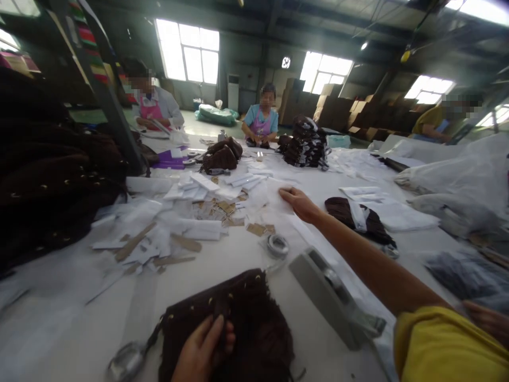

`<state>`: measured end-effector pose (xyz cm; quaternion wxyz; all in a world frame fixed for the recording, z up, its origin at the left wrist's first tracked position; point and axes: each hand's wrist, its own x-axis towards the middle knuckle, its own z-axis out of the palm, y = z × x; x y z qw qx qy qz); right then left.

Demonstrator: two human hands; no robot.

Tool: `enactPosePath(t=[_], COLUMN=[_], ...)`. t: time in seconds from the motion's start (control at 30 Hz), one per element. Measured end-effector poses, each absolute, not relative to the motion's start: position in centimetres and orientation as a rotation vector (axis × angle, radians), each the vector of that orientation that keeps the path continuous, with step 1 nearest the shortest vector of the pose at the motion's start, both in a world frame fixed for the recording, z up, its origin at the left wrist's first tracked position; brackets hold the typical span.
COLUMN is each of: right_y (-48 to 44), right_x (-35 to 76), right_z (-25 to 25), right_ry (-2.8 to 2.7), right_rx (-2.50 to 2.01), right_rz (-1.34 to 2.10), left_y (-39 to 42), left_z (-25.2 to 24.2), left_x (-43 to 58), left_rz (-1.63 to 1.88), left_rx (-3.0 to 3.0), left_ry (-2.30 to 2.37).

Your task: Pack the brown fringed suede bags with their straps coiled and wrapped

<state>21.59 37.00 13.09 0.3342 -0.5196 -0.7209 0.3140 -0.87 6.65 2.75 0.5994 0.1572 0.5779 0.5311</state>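
My left hand (209,339), at the bottom, is closed on the edge of a dark brown fabric piece (254,334) with gold eyelets. Its exact kind is unclear. Round metal buckles (127,362) (277,245) lie at both sides of it, the left one joined by a dark strap. My right hand (300,204) reaches forward across the table, fingers pinching the edge of a thin white sheet (276,195). Under my right forearm stands a grey tape dispenser (332,297). Loose brown tags (222,208) and white paper strips (199,183) lie left of that hand.
A tall dark brown pile (51,175) rises at the left beside a metal post (115,111). A folded brown bundle (360,218) and plastic bags (465,164) lie at the right. Several people work around the table; another person's hand (489,321) shows at the right edge.
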Motion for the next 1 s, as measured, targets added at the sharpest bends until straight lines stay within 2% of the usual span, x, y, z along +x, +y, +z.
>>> enactPosePath(t=[0.13,0.3,0.4,0.6,0.87,1.0], right_y=[24.4,15.3,13.6,11.4,11.6,9.8], right_x=[19.9,17.8,16.7,17.3,16.3,16.5], right_z=[12.5,9.6,7.6,6.0,6.4,7.2], right_ry=[-2.303,-2.55,-2.396,-1.792,-1.862,-1.381], right_rx=[-1.032,-1.08,-1.119,-1.242,-1.361,-1.171], right_rz=[1.368,1.289,1.307,1.65,1.706,2.056], left_y=[6.4,5.7,5.0,4.4,4.9,4.5], left_z=[4.6,4.5,4.8,5.0,4.1,3.5], left_x=[-1.0,-1.7,-1.8,-1.3,-0.5,-0.3], left_rz=[1.224,1.146,1.088,1.077,1.158,1.202], left_rx=[0.416,0.793,0.952,0.979,1.2,1.299], left_ry=[1.219,1.241,1.263,1.316,1.632,1.723])
